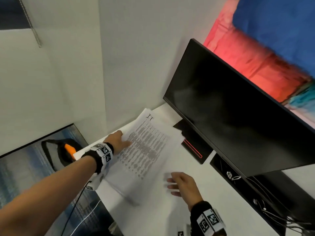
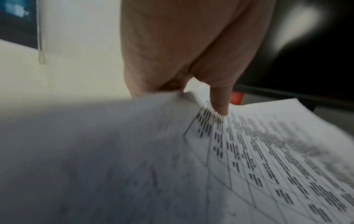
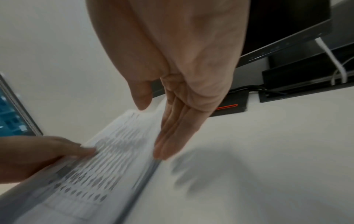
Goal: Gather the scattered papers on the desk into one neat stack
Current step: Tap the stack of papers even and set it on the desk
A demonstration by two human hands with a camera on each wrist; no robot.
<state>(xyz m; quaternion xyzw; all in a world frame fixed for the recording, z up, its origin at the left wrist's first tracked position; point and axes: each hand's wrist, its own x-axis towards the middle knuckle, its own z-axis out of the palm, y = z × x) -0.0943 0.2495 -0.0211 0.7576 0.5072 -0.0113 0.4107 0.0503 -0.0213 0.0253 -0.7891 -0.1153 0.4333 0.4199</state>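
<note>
A pile of printed papers [image 1: 146, 147] lies aslant on the white desk [image 1: 196, 210], its sheets a little fanned at the far end. My left hand [image 1: 117, 139] grips the pile's left edge, thumb on the top page and fingers hidden beneath. The left wrist view shows that thumb [image 2: 220, 103] pressing the printed sheet [image 2: 268, 159]. My right hand [image 1: 182, 183] hovers just right of the pile's near corner, fingers straight and together, holding nothing. In the right wrist view its fingers [image 3: 172, 139] stand beside the stack's right edge [image 3: 118, 159].
A black monitor [image 1: 238, 116] hangs over the desk's right side, its black base with a red stripe [image 1: 194, 149] just beyond the papers. Cables [image 1: 265, 206] lie behind it. A white wall [image 1: 119, 57] stands behind, and a black-orange bag [image 1: 64, 150] sits off the desk's left edge.
</note>
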